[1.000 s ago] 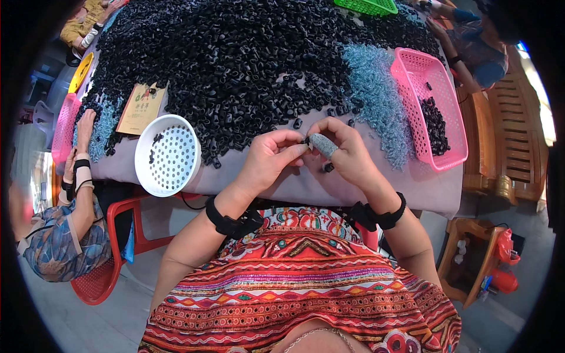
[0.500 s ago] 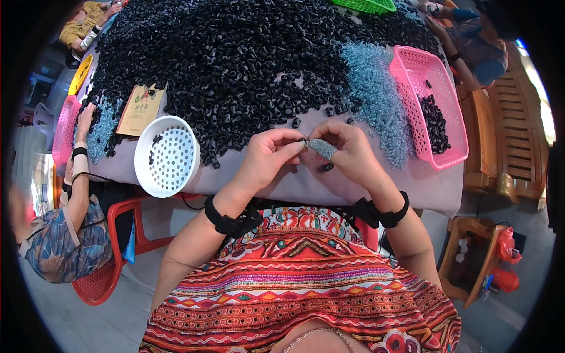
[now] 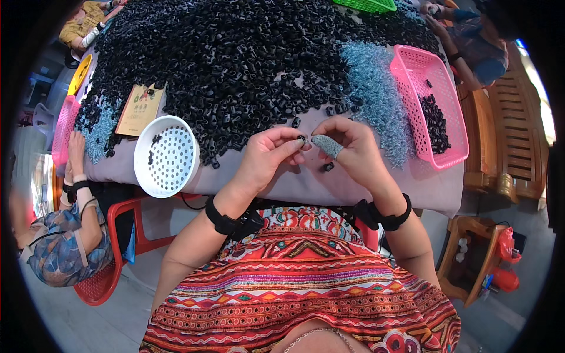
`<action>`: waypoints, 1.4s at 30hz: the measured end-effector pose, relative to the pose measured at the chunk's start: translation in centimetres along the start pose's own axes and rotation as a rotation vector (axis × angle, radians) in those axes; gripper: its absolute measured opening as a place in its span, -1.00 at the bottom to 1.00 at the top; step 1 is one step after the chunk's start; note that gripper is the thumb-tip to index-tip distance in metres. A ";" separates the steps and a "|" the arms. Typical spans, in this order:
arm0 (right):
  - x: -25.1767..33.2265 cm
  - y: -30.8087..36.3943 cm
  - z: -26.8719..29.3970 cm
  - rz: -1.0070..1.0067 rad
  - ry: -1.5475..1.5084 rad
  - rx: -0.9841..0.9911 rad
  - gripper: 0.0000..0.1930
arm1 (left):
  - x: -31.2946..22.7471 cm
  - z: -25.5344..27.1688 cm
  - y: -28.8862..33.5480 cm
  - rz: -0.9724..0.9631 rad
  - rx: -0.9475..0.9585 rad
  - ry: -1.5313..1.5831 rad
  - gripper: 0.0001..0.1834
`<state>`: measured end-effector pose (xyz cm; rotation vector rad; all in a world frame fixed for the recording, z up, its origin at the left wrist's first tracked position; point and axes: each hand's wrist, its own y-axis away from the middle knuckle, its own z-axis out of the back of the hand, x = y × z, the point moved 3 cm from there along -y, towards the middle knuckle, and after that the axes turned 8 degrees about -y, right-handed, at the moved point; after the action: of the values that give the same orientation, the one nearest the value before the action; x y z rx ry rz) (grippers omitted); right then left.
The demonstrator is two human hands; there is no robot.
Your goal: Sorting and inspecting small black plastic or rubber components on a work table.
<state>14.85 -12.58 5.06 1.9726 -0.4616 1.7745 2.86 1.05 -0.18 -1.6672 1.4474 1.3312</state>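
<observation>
Above the near edge of the surface (image 3: 421,188), the left hand (image 3: 263,157) pinches a small black piece (image 3: 302,139); the right hand (image 3: 353,147) curls just beside it, gripping what, if anything, I cannot tell. The piece looks light, stiff and slick, probably best held by its sides.

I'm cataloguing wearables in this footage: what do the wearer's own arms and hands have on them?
Both forearms are sleeveless. A black wristband with a dark, boxy unit sits behind the left hand; a similar black band sits behind the right hand. A speckled grey cover wraps one right digit, apparently the thumb.
</observation>
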 end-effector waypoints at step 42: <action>1.3 -0.1 -0.2 0.066 0.059 -0.024 -0.86 | -0.4 -1.0 0.6 -0.026 -0.032 -0.193 -0.83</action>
<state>14.93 -12.31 6.34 1.9043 -0.5316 1.8532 2.65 0.14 0.63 -1.5248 1.2953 1.4640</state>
